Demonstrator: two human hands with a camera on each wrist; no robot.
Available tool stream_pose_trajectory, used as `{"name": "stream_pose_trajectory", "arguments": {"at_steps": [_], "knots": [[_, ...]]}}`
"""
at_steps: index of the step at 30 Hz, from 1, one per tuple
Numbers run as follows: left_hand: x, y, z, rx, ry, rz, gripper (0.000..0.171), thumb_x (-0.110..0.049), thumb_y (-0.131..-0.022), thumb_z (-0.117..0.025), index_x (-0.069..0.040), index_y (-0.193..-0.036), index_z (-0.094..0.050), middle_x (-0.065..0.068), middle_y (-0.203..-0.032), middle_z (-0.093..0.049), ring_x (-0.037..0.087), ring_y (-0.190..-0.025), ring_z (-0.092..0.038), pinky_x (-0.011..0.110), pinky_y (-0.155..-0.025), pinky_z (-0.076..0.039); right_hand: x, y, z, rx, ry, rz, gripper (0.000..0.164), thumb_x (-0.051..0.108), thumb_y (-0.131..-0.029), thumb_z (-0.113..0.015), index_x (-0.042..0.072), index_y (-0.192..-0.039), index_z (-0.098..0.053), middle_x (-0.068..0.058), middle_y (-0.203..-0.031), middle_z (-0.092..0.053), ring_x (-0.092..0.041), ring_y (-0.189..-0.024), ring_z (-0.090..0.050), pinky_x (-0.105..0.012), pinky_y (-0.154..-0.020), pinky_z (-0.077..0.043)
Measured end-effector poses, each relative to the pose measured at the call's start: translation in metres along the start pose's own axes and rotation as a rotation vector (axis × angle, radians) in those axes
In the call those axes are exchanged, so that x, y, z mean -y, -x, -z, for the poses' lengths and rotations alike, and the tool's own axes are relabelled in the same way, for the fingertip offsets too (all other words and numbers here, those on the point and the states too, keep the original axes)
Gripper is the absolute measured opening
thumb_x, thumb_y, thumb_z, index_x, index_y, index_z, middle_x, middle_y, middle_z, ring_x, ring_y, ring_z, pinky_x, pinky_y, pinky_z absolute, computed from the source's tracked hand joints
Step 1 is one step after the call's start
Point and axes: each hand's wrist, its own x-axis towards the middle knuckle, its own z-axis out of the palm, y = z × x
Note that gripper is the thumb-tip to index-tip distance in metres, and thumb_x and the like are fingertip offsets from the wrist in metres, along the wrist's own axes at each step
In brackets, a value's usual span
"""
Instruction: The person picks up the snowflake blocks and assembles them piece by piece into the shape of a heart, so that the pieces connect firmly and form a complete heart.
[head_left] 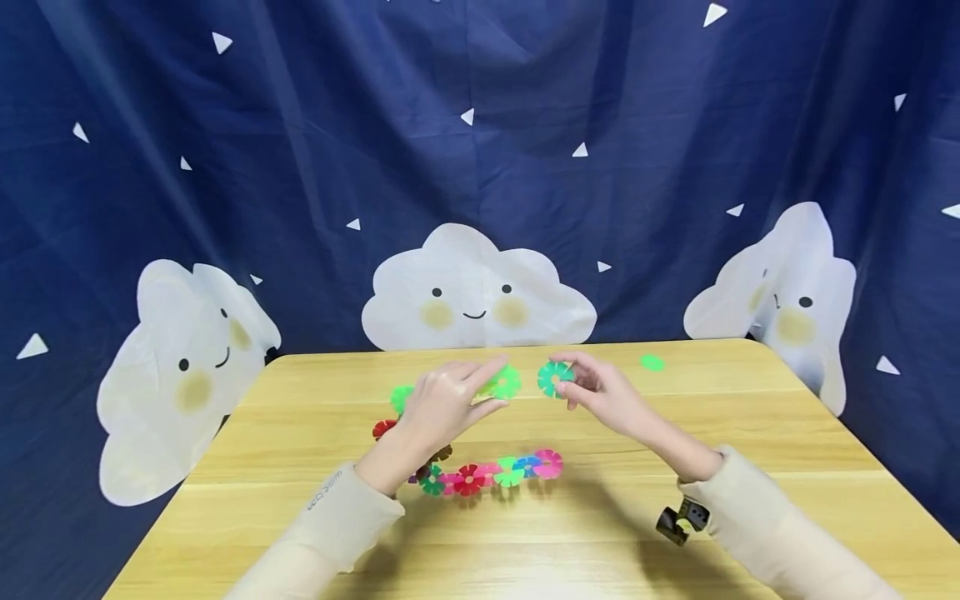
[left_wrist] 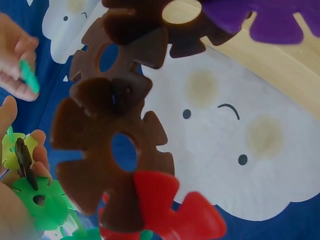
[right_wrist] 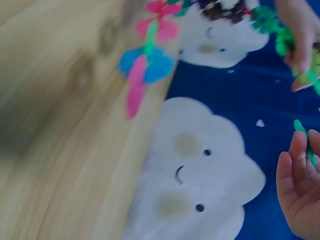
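Observation:
My left hand point(head_left: 441, 404) grips a curving chain of notched, flower-shaped plastic discs near its light green end disc point(head_left: 507, 382). The chain bends round below this hand, through red, brown and green discs, to a pink end disc point(head_left: 548, 463). Brown discs point(left_wrist: 95, 145) of the chain fill much of the left wrist view. Between thumb and fingers my right hand point(head_left: 606, 395) pinches a single teal-green disc point(head_left: 553, 378). A small gap separates that disc from the light green end. In the right wrist view the teal-green disc point(right_wrist: 311, 152) appears edge-on in the fingers.
A loose bright green disc point(head_left: 652, 362) lies toward the back of the wooden table point(head_left: 787, 467). Behind the table hangs a dark blue curtain point(head_left: 337, 125) with white clouds and triangles. A black device point(head_left: 682, 520) is by the right sleeve.

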Motion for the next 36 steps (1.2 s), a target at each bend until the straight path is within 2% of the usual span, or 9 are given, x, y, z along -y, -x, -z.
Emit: {"name": "stream_pose_trajectory", "arguments": {"at_steps": [3, 6, 9, 13, 18, 21, 26, 28, 36], "knots": [[-0.003, -0.004, -0.004, 0.01, -0.01, -0.01, 0.053, -0.034, -0.067, -0.079, -0.011, -0.111, -0.063, 0.002, -0.075, -0.068, 0.015, -0.061, -0.064, 0.022, -0.051, -0.05, 0.009, 0.002, 0.004, -0.03, -0.117, 0.006, 0.034, -0.004, -0.088, -0.054, -0.012, -0.12, -0.047, -0.001, -0.068, -0.054, -0.01, -0.058, -0.056, -0.023, -0.053, -0.045], [-0.006, -0.008, -0.008, 0.018, -0.009, -0.015, 0.052, -0.035, -0.068, -0.078, -0.011, -0.111, -0.063, 0.002, -0.078, -0.069, 0.014, -0.064, -0.065, 0.021, -0.052, -0.05, 0.016, 0.005, 0.006, -0.048, -0.181, -0.017, 0.036, -0.003, -0.089, -0.052, -0.014, -0.122, -0.045, 0.0, -0.07, -0.055, -0.012, -0.06, -0.057, -0.023, -0.06, -0.049], [-0.01, -0.012, -0.011, 0.024, -0.017, -0.027, 0.051, -0.035, -0.068, -0.078, -0.012, -0.111, -0.064, 0.001, -0.078, -0.069, 0.014, -0.064, -0.065, 0.02, -0.052, -0.049, 0.021, 0.009, 0.007, -0.071, -0.186, -0.063, 0.038, 0.0, -0.089, -0.053, -0.012, -0.124, -0.045, -0.002, -0.07, -0.056, -0.014, -0.061, -0.059, -0.022, -0.062, -0.05], [-0.015, -0.016, -0.015, 0.036, -0.064, -0.068, 0.052, -0.036, -0.069, -0.078, -0.012, -0.113, -0.063, 0.001, -0.077, -0.068, 0.013, -0.064, -0.065, 0.018, -0.051, -0.048, 0.025, 0.012, 0.006, -0.118, -0.177, -0.124, 0.04, 0.004, -0.089, -0.056, -0.011, -0.125, -0.046, -0.003, -0.069, -0.058, -0.011, -0.062, -0.061, -0.021, -0.057, -0.047], [-0.02, -0.021, -0.02, 0.026, -0.112, -0.112, 0.054, -0.037, -0.068, -0.078, -0.014, -0.114, -0.062, 0.0, -0.077, -0.068, 0.012, -0.063, -0.064, 0.016, -0.047, -0.045, 0.027, 0.017, 0.004, -0.174, -0.208, -0.175, 0.039, 0.004, -0.087, -0.058, -0.013, -0.121, -0.049, -0.006, -0.071, -0.061, -0.008, -0.064, -0.062, -0.02, -0.066, -0.051], [-0.023, -0.023, -0.021, 0.004, -0.103, -0.117, 0.054, -0.036, -0.067, -0.079, -0.014, -0.113, -0.062, 0.0, -0.076, -0.068, 0.012, -0.061, -0.063, 0.015, -0.045, -0.043, 0.026, 0.02, 0.004, -0.186, -0.293, -0.183, 0.04, 0.003, -0.087, -0.057, -0.016, -0.121, -0.047, -0.001, -0.073, -0.064, -0.008, -0.066, -0.063, -0.021, -0.072, -0.052], [-0.024, -0.025, -0.019, -0.038, -0.079, -0.114, 0.054, -0.035, -0.066, -0.08, -0.013, -0.113, -0.063, 0.0, -0.077, -0.068, 0.012, -0.061, -0.063, 0.016, -0.046, -0.044, 0.023, 0.024, 0.01, -0.097, -0.65, -0.138, 0.027, 0.004, -0.09, -0.054, 0.006, -0.116, -0.061, 0.004, -0.087, -0.068, -0.007, -0.079, -0.065, -0.021, -0.078, -0.051], [-0.024, -0.026, -0.018, -0.05, -0.075, -0.118, 0.055, -0.035, -0.065, -0.08, -0.013, -0.113, -0.064, 0.0, -0.077, -0.068, 0.012, -0.062, -0.063, 0.016, -0.047, -0.045, 0.022, 0.025, 0.013, -0.049, -0.742, -0.124, 0.026, 0.004, -0.091, -0.053, 0.018, -0.109, -0.064, 0.002, -0.093, -0.068, -0.009, -0.084, -0.065, -0.022, -0.08, -0.05], [-0.026, -0.026, -0.016, -0.072, -0.073, -0.148, 0.056, -0.034, -0.065, -0.081, -0.012, -0.113, -0.063, -0.001, -0.079, -0.068, 0.011, -0.063, -0.063, 0.016, -0.049, -0.046, 0.02, 0.027, 0.016, 0.03, -0.756, -0.151, 0.026, 0.005, -0.09, -0.055, 0.02, -0.109, -0.063, 0.004, -0.095, -0.066, -0.007, -0.083, -0.063, -0.021, -0.082, -0.049]]}}
